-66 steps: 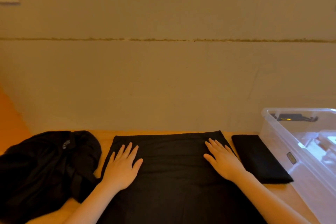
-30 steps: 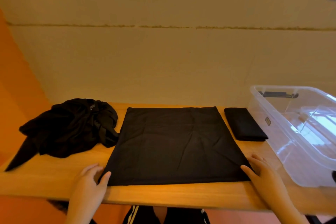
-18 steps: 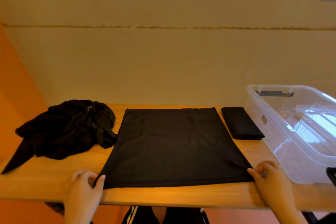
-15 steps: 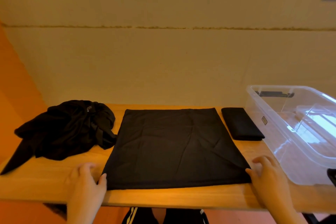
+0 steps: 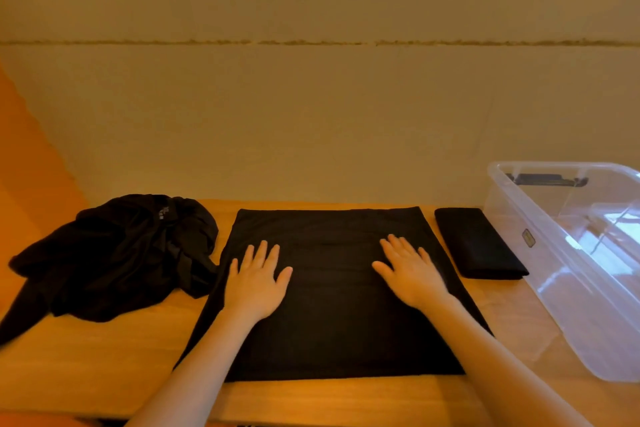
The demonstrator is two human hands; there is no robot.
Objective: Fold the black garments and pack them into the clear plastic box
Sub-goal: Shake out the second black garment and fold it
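Head view of a wooden surface set against a plain wall. A black garment, folded into a flat rectangle, lies at the centre of the surface. The left hand and the right hand rest palm-down on its far half, well apart from each other; each grip is fully open, fingers spread flat on the cloth, with nothing held. A crumpled black garment lies in a heap to the left, its edge touching the left side of the flat one. A small folded black garment lies just right of the flat one, between it and the clear plastic box, which stands open at the right edge of the surface. No garment can be seen in the visible part of the box.
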